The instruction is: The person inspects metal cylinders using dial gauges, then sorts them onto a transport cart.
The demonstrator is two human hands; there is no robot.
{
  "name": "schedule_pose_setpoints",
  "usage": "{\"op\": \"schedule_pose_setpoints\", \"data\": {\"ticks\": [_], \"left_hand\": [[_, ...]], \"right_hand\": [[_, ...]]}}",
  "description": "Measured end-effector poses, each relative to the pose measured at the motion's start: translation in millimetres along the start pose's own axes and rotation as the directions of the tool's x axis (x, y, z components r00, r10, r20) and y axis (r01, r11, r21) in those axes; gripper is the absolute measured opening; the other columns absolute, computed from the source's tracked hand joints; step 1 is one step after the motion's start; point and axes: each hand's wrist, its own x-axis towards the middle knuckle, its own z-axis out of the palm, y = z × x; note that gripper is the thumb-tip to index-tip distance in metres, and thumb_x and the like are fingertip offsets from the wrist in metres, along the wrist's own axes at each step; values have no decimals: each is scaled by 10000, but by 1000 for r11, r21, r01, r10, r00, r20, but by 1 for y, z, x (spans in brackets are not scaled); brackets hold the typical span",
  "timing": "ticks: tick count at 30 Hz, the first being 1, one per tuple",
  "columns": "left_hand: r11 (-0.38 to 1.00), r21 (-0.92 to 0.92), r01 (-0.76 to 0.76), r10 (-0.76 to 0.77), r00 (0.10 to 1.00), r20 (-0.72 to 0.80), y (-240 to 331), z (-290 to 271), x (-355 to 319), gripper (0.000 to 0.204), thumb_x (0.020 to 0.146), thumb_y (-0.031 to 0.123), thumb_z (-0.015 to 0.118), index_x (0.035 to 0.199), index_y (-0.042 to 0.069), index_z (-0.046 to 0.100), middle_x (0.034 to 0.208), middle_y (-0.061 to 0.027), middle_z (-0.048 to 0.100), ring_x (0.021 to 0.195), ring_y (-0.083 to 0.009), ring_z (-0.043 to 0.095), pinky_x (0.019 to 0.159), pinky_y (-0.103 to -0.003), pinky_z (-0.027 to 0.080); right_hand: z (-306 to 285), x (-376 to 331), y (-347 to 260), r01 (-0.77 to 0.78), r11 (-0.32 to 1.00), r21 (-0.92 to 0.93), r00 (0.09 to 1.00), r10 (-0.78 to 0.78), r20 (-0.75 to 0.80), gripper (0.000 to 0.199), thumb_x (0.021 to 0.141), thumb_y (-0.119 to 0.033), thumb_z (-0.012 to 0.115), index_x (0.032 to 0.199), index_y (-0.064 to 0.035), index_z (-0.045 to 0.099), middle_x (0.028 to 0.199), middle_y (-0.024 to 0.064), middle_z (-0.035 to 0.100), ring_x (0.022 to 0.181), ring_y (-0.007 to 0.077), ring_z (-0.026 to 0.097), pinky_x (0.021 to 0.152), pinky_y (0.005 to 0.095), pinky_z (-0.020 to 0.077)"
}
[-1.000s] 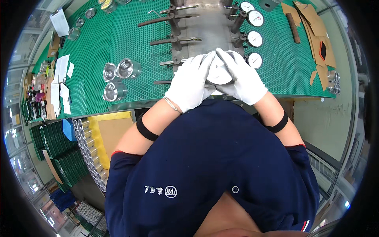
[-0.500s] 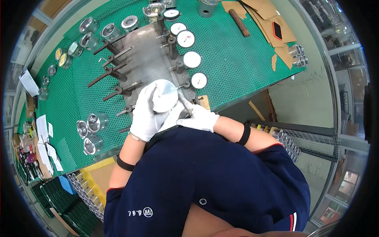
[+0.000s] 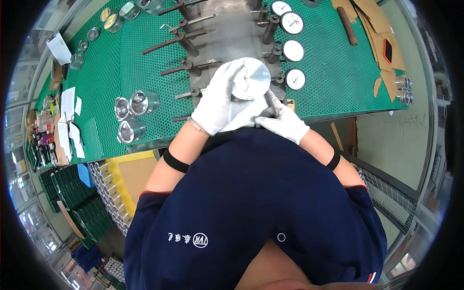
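Note:
A round silver piston, its flat crown cut with a curved recess, is tilted up in front of me at the near end of the steel plate. My left hand, in a white glove, is closed on its left side, fingers lying over the crown's edge. Below the piston hangs a white cloth. My right hand, gloved too with darkened fingertips, is closed at the cloth's right edge, just under the piston. Its fingers are partly hidden.
Clamp posts with rods line the plate's left side. Several dial gauges stand along its right. Three pistons sit on the green mat at left. A brown bar, cardboard and a phone lie at right.
The view has shifted, so the bench and my hands appear farther right and higher. Both hands stay at the piston and cloth, with the grip about the same.

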Motion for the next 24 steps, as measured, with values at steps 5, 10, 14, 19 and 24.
{"op": "schedule_pose_setpoints", "data": {"ticks": [5,10,14,19,24], "left_hand": [[1000,7,-21,21,1000,-9,-5,0,-2,860,650,209,861,1356,101,382,1284,-170,510,1143,-323,557,954,-390,479],[1000,-5,-12,12,1000,-17,-6,2,-2,856,646,215,866,1348,96,389,1278,-162,514,1134,-315,561,947,-384,485],[1000,5,-29,30,999,-35,-10,5,-2,857,639,214,870,1342,93,395,1279,-155,511,1127,-303,565,940,-378,491],[999,-16,-33,33,999,-41,-11,7,-4,847,645,176,851,1346,83,385,1271,-175,500,1122,-328,553,934,-384,486],[999,7,-36,36,998,-60,-2,1,0,791,653,166,829,1315,67,409,1236,-193,517,1103,-357,556,920,-396,486]], "right_hand": [[3,3,-1,14,1000,-2,1000,-14,-20,985,816,-203,684,1503,-17,2,1050,144,650,935,168,617,853,277,490],[3,1,-7,-33,998,46,999,34,-5,981,814,-214,684,1504,-19,14,1004,132,653,905,169,616,845,275,490],[3,3,-7,-52,998,-19,998,52,-31,978,812,-222,678,1504,-22,17,986,141,658,903,175,621,843,277,491],[2,2,-13,-75,995,-64,996,73,-43,982,805,-229,680,1505,-27,22,989,151,667,927,194,635,857,286,488],[5,2,-19,-53,992,-114,994,42,-97,954,800,-243,679,1495,-3,72,951,181,677,887,265,667,829,330,510]]}}
